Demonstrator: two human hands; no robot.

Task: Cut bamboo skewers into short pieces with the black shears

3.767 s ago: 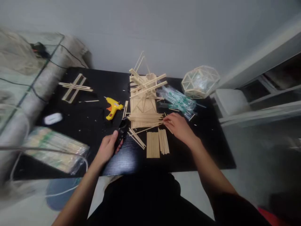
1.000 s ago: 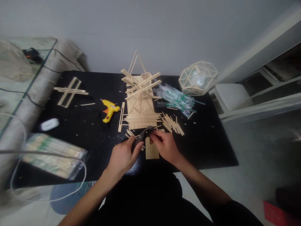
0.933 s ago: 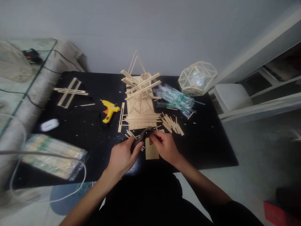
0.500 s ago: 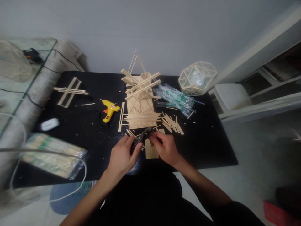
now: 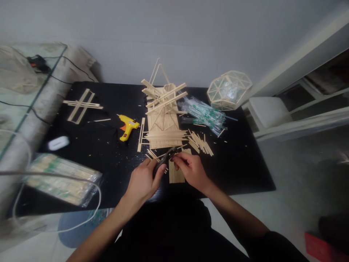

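My left hand point(image 5: 141, 180) is closed around the handles of dark pliers point(image 5: 164, 160), whose jaws point away from me and to the right. My right hand point(image 5: 192, 169) pinches beside the jaws, thumb against fingers. A thin wooden stick point(image 5: 182, 146) shows by the jaws and seems to run into the pinch; the fingers mostly hide it. Beneath the right fingers lies a small panel of sticks set side by side point(image 5: 176, 176). Short cut sticks point(image 5: 151, 154) lie left of the pliers. Just beyond is a larger stick panel point(image 5: 174, 122) carrying loose sticks and a stick frame.
A yellow glue gun point(image 5: 127, 127) lies left of the panel. Short sticks point(image 5: 201, 142) and crumpled plastic wrappers point(image 5: 203, 114) are on the right, near a faceted stick frame point(image 5: 229, 90). Bagged sticks point(image 5: 64, 178), a white case point(image 5: 58, 143) and crossed sticks point(image 5: 81, 105) occupy the left.
The pliers have turned slightly and look narrower, with their handles closer together. Both hands stay in nearly the same place.
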